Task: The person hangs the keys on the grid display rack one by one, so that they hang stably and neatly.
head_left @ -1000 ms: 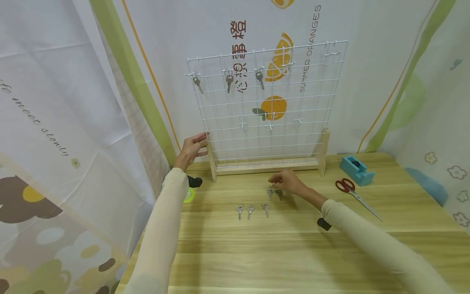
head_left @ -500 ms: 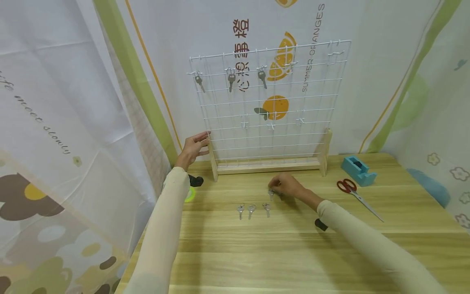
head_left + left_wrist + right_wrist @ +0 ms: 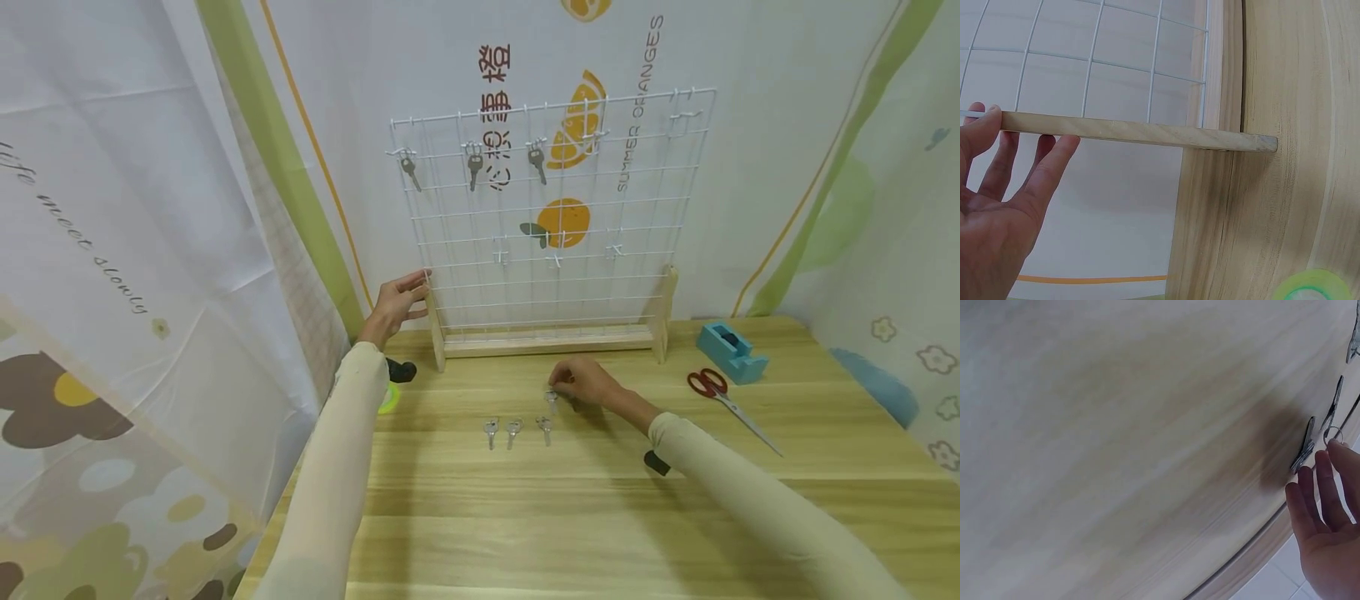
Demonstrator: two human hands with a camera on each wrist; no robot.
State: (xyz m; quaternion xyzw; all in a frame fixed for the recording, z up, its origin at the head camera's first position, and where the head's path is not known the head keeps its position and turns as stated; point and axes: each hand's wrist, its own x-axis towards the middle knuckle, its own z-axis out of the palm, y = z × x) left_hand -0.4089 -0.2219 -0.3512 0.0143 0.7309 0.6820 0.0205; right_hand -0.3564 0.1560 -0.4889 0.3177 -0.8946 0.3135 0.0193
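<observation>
A white wire grid rack [image 3: 551, 340] on a wooden base stands at the back of the table. My left hand [image 3: 392, 310] grips its left wooden upright [image 3: 1141, 132], thumb on one side and fingers on the other. Three keys hang from the top hooks, the leftmost key [image 3: 408, 170] at the rack's edge. On the table, my right hand [image 3: 588, 382] pinches the small ring [image 3: 1334, 433] of a silver key [image 3: 551, 401]. Another key [image 3: 1304, 447] lies under its fingers, hidden in the head view. Three more keys, one in the middle [image 3: 513, 432], lie in a row nearer me.
Red-handled scissors [image 3: 722, 400] and a blue tape dispenser [image 3: 731, 352] lie to the right. A yellow-green tape roll [image 3: 1313, 287] sits by the left forearm. More white hooks, such as a lower hook [image 3: 557, 261], are on the grid. A printed curtain hangs behind.
My right hand has lowered onto the back pair of keys and its fingers have closed at a key's ring. The left hand stays on the upright. The view has shifted slightly.
</observation>
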